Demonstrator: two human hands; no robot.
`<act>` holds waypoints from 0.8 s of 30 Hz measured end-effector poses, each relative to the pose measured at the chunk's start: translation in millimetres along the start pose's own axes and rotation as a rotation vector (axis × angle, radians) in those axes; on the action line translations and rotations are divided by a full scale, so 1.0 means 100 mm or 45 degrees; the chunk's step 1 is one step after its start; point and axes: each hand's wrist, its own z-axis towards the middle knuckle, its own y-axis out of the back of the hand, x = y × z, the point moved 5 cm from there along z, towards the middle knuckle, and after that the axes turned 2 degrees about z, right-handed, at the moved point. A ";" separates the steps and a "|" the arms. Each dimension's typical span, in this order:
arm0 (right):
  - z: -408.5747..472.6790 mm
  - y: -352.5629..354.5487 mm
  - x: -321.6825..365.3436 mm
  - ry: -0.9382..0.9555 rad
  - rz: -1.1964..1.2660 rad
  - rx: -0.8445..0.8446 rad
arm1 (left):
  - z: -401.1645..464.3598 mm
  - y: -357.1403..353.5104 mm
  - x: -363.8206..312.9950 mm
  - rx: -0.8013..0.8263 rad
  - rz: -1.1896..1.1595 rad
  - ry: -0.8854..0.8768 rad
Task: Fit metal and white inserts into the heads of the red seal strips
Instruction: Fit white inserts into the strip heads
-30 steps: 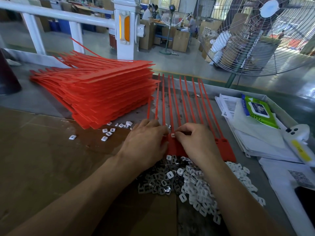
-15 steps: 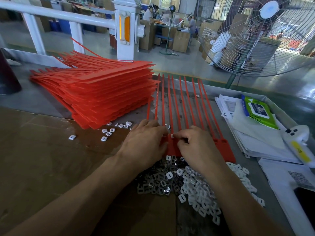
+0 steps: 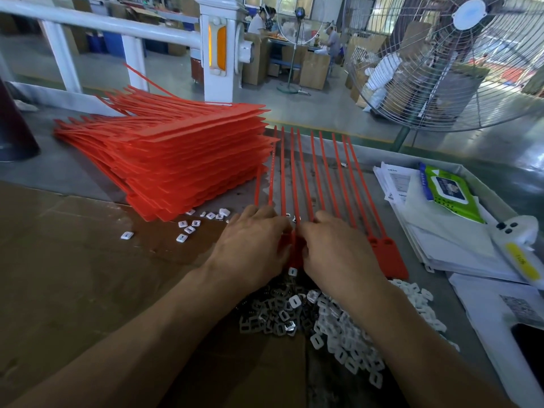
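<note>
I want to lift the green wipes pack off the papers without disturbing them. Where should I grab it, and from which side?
Pinch the green wipes pack across its two long edges, coming straight down from above. It lies flat on the stack of papers, so nothing can slide beneath; its long sides look free, while the white handheld device sits close to its near end.

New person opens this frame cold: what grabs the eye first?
The tall stack of red seal strips at the table's back left. Next, the left hand and right hand side by side at centre on the heads of a flat sheet of strips, with a mixed pile of metal and white inserts just in front of them. A large fan fills the upper right.
</note>
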 end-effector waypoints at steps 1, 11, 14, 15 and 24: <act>0.02 0.00 0.00 0.012 -0.013 0.009 | 0.00 0.00 0.00 0.000 0.002 0.002; -0.03 -0.15 -0.37 -0.059 0.466 0.101 | -0.02 0.02 -0.02 0.022 0.027 0.007; -0.10 -0.13 -0.46 -0.067 0.657 0.110 | -0.02 0.04 0.00 0.017 -0.003 -0.002; -0.12 -0.12 -0.47 -0.044 0.658 0.107 | -0.01 0.04 0.01 0.025 -0.012 0.000; -0.26 -0.06 -0.20 0.151 0.653 0.146 | 0.01 0.02 0.05 0.018 -0.015 -0.006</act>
